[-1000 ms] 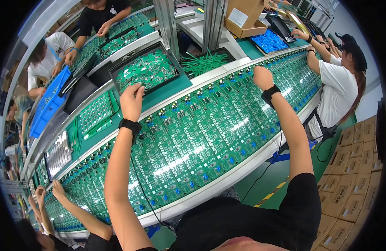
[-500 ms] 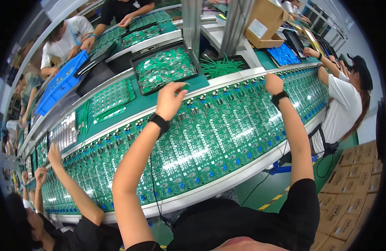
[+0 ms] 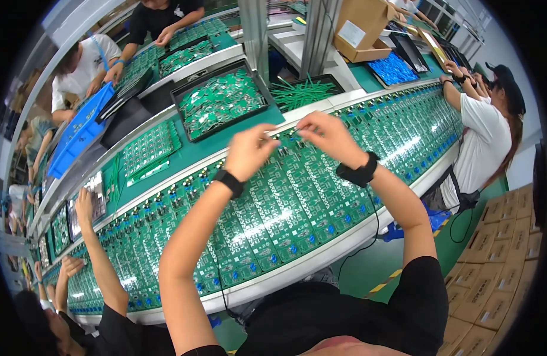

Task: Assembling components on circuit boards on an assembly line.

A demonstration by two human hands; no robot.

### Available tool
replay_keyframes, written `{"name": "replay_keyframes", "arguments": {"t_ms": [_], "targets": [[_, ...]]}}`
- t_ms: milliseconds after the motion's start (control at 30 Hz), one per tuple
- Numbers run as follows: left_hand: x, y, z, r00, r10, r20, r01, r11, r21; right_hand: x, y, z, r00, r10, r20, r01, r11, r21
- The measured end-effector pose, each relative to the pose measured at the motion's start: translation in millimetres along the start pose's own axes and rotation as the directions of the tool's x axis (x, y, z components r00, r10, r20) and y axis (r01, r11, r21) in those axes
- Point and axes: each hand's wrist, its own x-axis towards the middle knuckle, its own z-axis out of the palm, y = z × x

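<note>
My left hand (image 3: 249, 153), with a dark band at the wrist, is held over the far edge of a long row of green circuit boards (image 3: 267, 210). Its fingers are pinched on a small thin piece, mostly hidden now. Close by on the right, my right hand (image 3: 331, 137) also has its fingers pinched together, its fingertips facing the left hand's over the boards' far-edge components (image 3: 255, 155). What sits between the right fingertips is too small to make out. Beyond my hands stands a black tray (image 3: 184, 126) heaped with small green boards (image 3: 223, 101).
Green strips (image 3: 303, 93) fill another tray, with blue parts (image 3: 393, 70) and a cardboard box (image 3: 359, 32) farther right. A metal post (image 3: 255, 41) rises behind. Co-workers' arms reach over the line at left (image 3: 98, 249) and right (image 3: 457, 89). Cartons (image 3: 493, 267) are stacked at lower right.
My right hand has swung left from farther along the row to beside my left hand. The left hand has shifted slightly right and down. The camera view has shifted a little too.
</note>
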Motion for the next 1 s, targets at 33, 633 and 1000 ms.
{"name": "replay_keyframes", "arguments": {"t_ms": [33,633,1000], "targets": [[-0.7,-11.6,-13.9,0.991,0.053,-0.120,-0.020,0.965,0.262,-2.5,3.0,-14.1,0.997,-0.020,-0.079,0.014,0.997,-0.079],[22.5,-114.3,-78.1,0.964,-0.108,-0.245,0.226,0.821,0.524,-57.2,177.1,-162.8,0.798,0.188,-0.573,-0.570,0.546,-0.614],[21.1,-97.7,-68.6,0.908,-0.091,-0.408,0.254,0.895,0.366,-56.2,177.7,-160.6,0.844,0.149,-0.515,-0.514,0.498,-0.698]]}}
